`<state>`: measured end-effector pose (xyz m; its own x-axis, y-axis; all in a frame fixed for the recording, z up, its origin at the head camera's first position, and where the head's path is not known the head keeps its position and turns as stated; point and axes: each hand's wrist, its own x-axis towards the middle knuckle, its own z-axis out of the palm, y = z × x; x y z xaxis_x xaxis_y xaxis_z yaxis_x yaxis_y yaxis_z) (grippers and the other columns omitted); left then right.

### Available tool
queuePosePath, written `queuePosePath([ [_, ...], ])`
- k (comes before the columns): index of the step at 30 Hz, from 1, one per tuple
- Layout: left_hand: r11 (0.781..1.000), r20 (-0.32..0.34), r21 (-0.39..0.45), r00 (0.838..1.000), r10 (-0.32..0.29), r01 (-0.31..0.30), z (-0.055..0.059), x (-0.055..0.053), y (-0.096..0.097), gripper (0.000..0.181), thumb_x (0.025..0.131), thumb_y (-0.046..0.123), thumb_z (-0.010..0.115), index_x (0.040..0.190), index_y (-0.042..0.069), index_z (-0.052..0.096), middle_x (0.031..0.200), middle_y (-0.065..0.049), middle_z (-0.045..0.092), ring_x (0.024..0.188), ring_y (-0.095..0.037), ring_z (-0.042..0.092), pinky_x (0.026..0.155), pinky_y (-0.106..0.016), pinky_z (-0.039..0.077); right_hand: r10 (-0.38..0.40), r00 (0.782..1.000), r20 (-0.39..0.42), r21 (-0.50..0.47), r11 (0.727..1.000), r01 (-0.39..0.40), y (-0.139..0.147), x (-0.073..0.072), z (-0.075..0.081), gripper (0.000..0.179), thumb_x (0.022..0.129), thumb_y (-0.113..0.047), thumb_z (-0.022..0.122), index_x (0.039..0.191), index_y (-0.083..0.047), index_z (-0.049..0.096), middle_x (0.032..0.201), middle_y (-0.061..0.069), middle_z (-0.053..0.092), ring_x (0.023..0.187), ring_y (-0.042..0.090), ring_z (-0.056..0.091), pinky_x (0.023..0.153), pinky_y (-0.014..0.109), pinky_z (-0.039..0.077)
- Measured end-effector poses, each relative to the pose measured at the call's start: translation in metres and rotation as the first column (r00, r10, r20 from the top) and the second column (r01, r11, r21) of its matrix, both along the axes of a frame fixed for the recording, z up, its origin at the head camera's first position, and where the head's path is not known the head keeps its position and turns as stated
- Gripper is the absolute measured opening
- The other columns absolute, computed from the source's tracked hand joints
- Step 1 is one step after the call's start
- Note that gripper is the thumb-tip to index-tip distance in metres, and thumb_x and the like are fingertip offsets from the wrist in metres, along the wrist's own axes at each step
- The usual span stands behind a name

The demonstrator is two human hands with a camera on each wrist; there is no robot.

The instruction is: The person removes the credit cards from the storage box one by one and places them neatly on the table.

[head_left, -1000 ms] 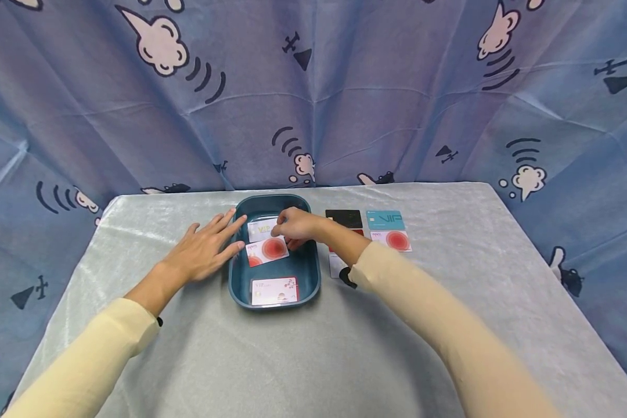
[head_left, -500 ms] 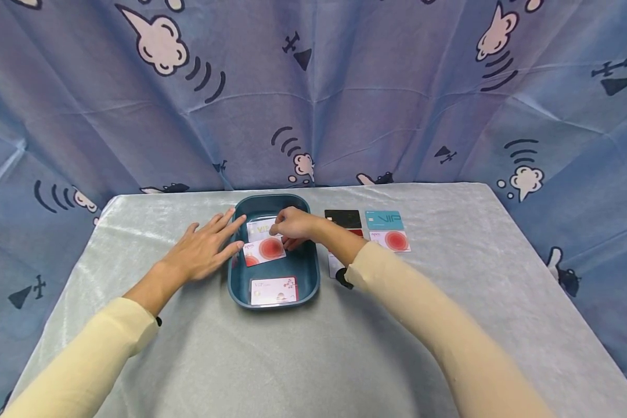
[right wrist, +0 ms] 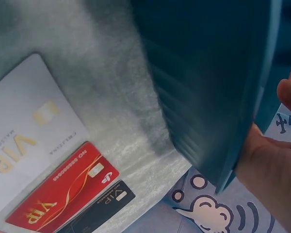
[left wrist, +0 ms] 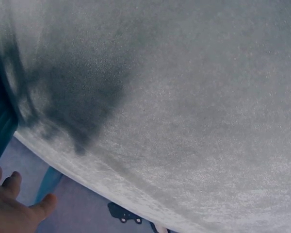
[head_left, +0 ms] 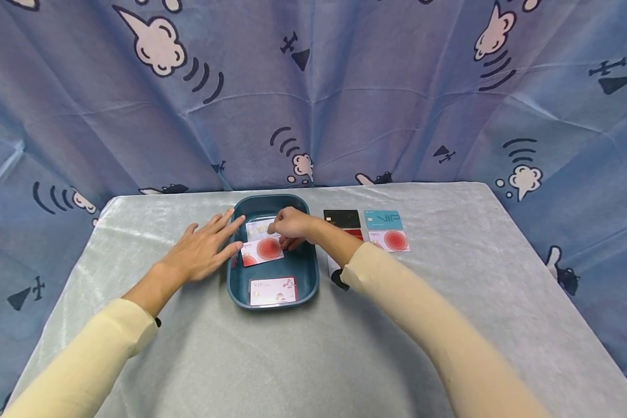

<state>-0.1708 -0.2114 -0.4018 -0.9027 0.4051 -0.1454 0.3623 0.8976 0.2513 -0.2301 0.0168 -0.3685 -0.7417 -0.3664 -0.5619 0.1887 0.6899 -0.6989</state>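
In the head view my right hand [head_left: 294, 226] reaches over the right wall into a dark teal tray [head_left: 274, 297]. Its fingers pinch the right end of a white card with red circles [head_left: 262, 251], which lies slightly tilted. That card partly covers a white card with gold VIP lettering [head_left: 257, 230] behind it. A pale card with a blossom print [head_left: 273, 291] lies at the tray's near end. My left hand [head_left: 205, 248] is spread at the tray's left rim, fingertips on the edge, holding nothing. The right wrist view shows the tray's outer wall [right wrist: 208, 87] beside the right hand.
Right of the tray lie a black card [head_left: 342, 218], a red VIP card [right wrist: 63, 189], a white VIP card [right wrist: 36, 131], a teal VIP card [head_left: 384, 220] and another red-circle card [head_left: 389, 241]. A patterned curtain [head_left: 251, 87] hangs behind the cloth-covered table [head_left: 230, 360].
My right hand and the red-circle card have shifted slightly left inside the tray, bringing the card close to the left wall. The left hand has stayed on the rim.
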Motion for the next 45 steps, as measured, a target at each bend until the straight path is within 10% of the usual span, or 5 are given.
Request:
queuePosePath([
  [12, 1.0, -0.001, -0.001, 1.0, -0.009, 0.009, 0.0, 0.0, 0.0, 0.065, 0.105, 0.052, 0.035, 0.161, 0.024, 0.018, 0.167, -0.007, 0.007, 0.151, -0.036, 0.016, 0.11, -0.072, 0.015, -0.044, 0.998, 0.05, 0.011, 0.999, 0.044, -0.002, 0.0, 0.001, 0.034, 0.099, -0.023, 0.06, 0.119, 0.003, 0.054, 0.106, 0.022, 0.062, 0.093, 0.032, 0.064, 0.089, 0.047, 0.056],
  [22, 1.0, -0.04, 0.004, 0.999, -0.021, 0.021, 0.0, 0.001, -0.001, 0.067, 0.105, 0.056, 0.032, 0.161, 0.021, 0.02, 0.167, -0.009, 0.01, 0.15, -0.036, 0.019, 0.109, -0.072, 0.019, -0.037, 0.999, 0.041, -0.045, 0.998, 0.038, 0.0, 0.001, 0.001, 0.016, 0.095, -0.009, 0.064, 0.083, -0.003, 0.055, 0.077, 0.008, 0.051, 0.074, 0.022, 0.054, 0.087, 0.048, 0.056],
  [31, 1.0, -0.04, 0.009, 0.999, -0.016, 0.016, -0.002, 0.001, -0.002, 0.065, 0.105, 0.053, 0.035, 0.16, 0.021, 0.022, 0.167, -0.009, 0.011, 0.15, -0.036, 0.019, 0.109, -0.072, 0.019, -0.05, 0.996, -0.071, -0.039, 0.998, 0.047, -0.003, 0.005, -0.002, 0.027, 0.087, 0.007, 0.067, 0.113, 0.008, 0.063, 0.08, 0.011, 0.064, 0.067, 0.019, 0.06, 0.079, 0.037, 0.059],
  [45, 1.0, -0.029, 0.004, 1.0, -0.007, 0.007, -0.002, 0.001, -0.001, 0.066, 0.105, 0.053, 0.035, 0.161, 0.022, 0.02, 0.167, -0.009, 0.01, 0.15, -0.036, 0.018, 0.11, -0.072, 0.017, -0.023, 0.984, -0.176, -0.022, 1.0, 0.02, -0.007, 0.011, -0.002, 0.008, 0.088, 0.006, 0.068, 0.095, 0.004, 0.071, 0.073, 0.008, 0.064, 0.06, 0.015, 0.061, 0.064, 0.024, 0.058],
])
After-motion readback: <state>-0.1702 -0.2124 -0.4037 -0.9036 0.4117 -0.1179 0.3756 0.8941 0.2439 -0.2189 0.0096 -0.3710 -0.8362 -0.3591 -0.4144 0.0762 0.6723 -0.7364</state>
